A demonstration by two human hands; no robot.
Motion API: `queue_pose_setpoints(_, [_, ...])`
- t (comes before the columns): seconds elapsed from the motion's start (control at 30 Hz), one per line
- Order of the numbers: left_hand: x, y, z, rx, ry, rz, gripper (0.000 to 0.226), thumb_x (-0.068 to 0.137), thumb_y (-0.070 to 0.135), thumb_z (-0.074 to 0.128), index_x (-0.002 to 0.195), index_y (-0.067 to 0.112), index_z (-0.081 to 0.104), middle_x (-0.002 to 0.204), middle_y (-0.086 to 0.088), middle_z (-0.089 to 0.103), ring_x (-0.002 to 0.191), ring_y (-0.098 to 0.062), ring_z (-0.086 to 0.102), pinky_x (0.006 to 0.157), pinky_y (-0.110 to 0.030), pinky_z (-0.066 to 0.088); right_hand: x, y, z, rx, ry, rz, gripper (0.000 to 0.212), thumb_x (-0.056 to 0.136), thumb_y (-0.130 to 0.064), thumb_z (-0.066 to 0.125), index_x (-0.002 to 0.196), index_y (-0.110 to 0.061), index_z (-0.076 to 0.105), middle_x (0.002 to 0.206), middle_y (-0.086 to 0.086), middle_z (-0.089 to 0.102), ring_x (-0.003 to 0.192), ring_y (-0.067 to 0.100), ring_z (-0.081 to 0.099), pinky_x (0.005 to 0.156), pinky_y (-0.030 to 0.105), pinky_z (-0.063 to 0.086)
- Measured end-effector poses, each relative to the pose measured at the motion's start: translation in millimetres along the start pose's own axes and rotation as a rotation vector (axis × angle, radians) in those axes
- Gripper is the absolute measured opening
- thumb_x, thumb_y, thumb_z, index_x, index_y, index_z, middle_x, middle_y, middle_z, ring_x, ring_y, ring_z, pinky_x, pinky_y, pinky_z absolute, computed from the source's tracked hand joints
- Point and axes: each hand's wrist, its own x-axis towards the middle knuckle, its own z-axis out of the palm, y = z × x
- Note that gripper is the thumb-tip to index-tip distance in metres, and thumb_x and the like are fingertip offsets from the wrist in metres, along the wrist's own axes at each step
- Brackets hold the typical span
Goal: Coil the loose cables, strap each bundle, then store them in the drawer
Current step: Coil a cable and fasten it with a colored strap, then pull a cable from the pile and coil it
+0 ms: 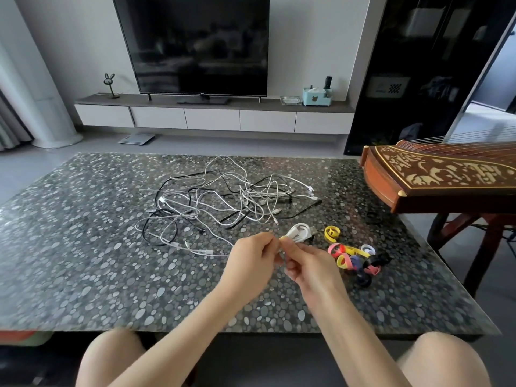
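A small coiled white cable (300, 231) is held above the table between both hands. My right hand (305, 263) pinches the coil from below, with a yellow strap (285, 238) showing at my fingertips. My left hand (252, 254) pinches the strap's end beside it. A tangle of loose white and black cables (220, 202) lies on the middle of the pebble-patterned table (83, 247). A heap of coloured straps (356, 259), yellow, pink, blue, black and white, lies to the right of my hands.
A wooden zither (435, 177) on a stand overhangs the table's right far corner. Beyond the table, a low TV cabinet with closed white drawers (212, 118) runs along the wall under a television (195, 43). My knees sit at the table's near edge.
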Motion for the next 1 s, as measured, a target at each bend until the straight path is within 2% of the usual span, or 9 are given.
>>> queue_pose_setpoints(0.1, [6, -16, -16, -0.09, -0.249, -0.123, 0.021, 0.095, 0.025, 0.056, 0.083, 0.015, 0.071, 0.07, 0.004, 0.072, 0.06, -0.017, 0.067, 0.06, -0.032, 0.055, 9, 5, 0, -0.227, -0.045, -0.127, 0.03, 0.082, -0.024, 0.071, 0.073, 0.004, 0.067, 0.047, -0.004, 0.047, 0.046, 0.007, 0.038, 0.049, 0.019, 0.033])
queue_pose_setpoints(0.17, [6, -29, -22, -0.029, -0.23, -0.128, 0.02, 0.091, 0.025, 0.06, 0.079, 0.016, 0.072, 0.067, 0.002, 0.071, 0.058, -0.02, 0.065, 0.059, -0.033, 0.053, 12, 14, 6, -0.546, -0.068, -0.357, 0.03, 0.082, -0.029, 0.071, 0.06, -0.009, 0.065, 0.041, -0.012, 0.047, 0.041, 0.003, 0.039, 0.046, 0.013, 0.03])
queue_pose_setpoints(0.27, [0, -47, -22, 0.163, -0.113, -0.035, 0.029, 0.091, 0.021, 0.059, 0.062, 0.016, 0.06, 0.046, 0.009, 0.049, 0.039, -0.004, 0.039, 0.041, -0.016, 0.029, 19, 36, 24, -0.798, 0.02, -0.632, 0.031, 0.081, -0.025, 0.073, 0.054, -0.018, 0.061, 0.038, -0.011, 0.049, 0.04, 0.002, 0.045, 0.041, 0.013, 0.03])
queue_pose_setpoints(0.37, [-9, -68, -27, 0.156, -0.013, -0.07, 0.024, 0.091, 0.018, 0.058, 0.068, 0.012, 0.066, 0.047, 0.009, 0.047, 0.04, -0.004, 0.036, 0.042, -0.017, 0.027, 27, 53, 48, -0.595, 0.086, -0.426, 0.027, 0.076, -0.028, 0.079, 0.056, -0.012, 0.069, 0.043, 0.001, 0.057, 0.041, 0.003, 0.042, 0.044, 0.016, 0.034])
queue_pose_setpoints(0.47, [-18, -93, -46, 0.151, 0.044, -0.167, 0.022, 0.089, 0.019, 0.06, 0.068, 0.018, 0.066, 0.048, 0.011, 0.049, 0.042, -0.003, 0.039, 0.043, -0.015, 0.032, 34, 66, 71, -0.458, -0.056, -0.118, 0.015, 0.076, -0.023, 0.079, 0.066, -0.013, 0.071, 0.054, 0.0, 0.064, 0.049, 0.008, 0.054, 0.049, 0.019, 0.045])
queue_pose_setpoints(0.57, [-26, -132, -85, 0.232, 0.135, -0.356, 0.025, 0.09, 0.019, 0.059, 0.065, 0.017, 0.063, 0.052, 0.008, 0.053, 0.046, -0.008, 0.046, 0.045, -0.016, 0.031, 39, 77, 81, -0.473, -0.142, -0.005, 0.009, 0.082, -0.017, 0.074, 0.078, -0.009, 0.073, 0.064, 0.002, 0.067, 0.056, 0.009, 0.058, 0.052, 0.019, 0.049])
queue_pose_setpoints(0.73, [-31, -214, -165, 0.415, 0.299, -0.678, 0.031, 0.086, 0.01, 0.053, 0.054, 0.008, 0.053, 0.048, -0.004, 0.049, 0.046, -0.021, 0.044, 0.047, -0.025, 0.038, 50, 97, 81, -0.637, -0.145, 0.058, 0.011, 0.087, -0.009, 0.065, 0.08, -0.004, 0.072, 0.064, 0.004, 0.066, 0.052, 0.008, 0.057, 0.049, 0.019, 0.048])
queue_pose_setpoints(0.87, [-22, -258, -194, 0.51, 0.159, -0.846, 0.02, 0.084, 0.006, 0.051, 0.065, 0.003, 0.057, 0.059, -0.008, 0.055, 0.057, -0.026, 0.054, 0.052, -0.029, 0.045, 61, 108, 80, -0.759, -0.142, 0.031, 0.014, 0.089, -0.009, 0.063, 0.078, -0.006, 0.071, 0.066, 0.004, 0.064, 0.056, 0.01, 0.055, 0.051, 0.021, 0.045])
queue_pose_setpoints(1.0, [-24, -286, -200, 0.537, 0.059, -0.958, 0.007, 0.083, 0.002, 0.048, 0.081, 0.001, 0.055, 0.088, -0.013, 0.064, 0.082, -0.029, 0.063, 0.063, -0.033, 0.05, 74, 114, 79, -0.932, -0.16, -0.058, 0.018, 0.089, -0.012, 0.061, 0.074, -0.01, 0.07, 0.069, 0.003, 0.067, 0.061, 0.012, 0.058, 0.058, 0.027, 0.048])
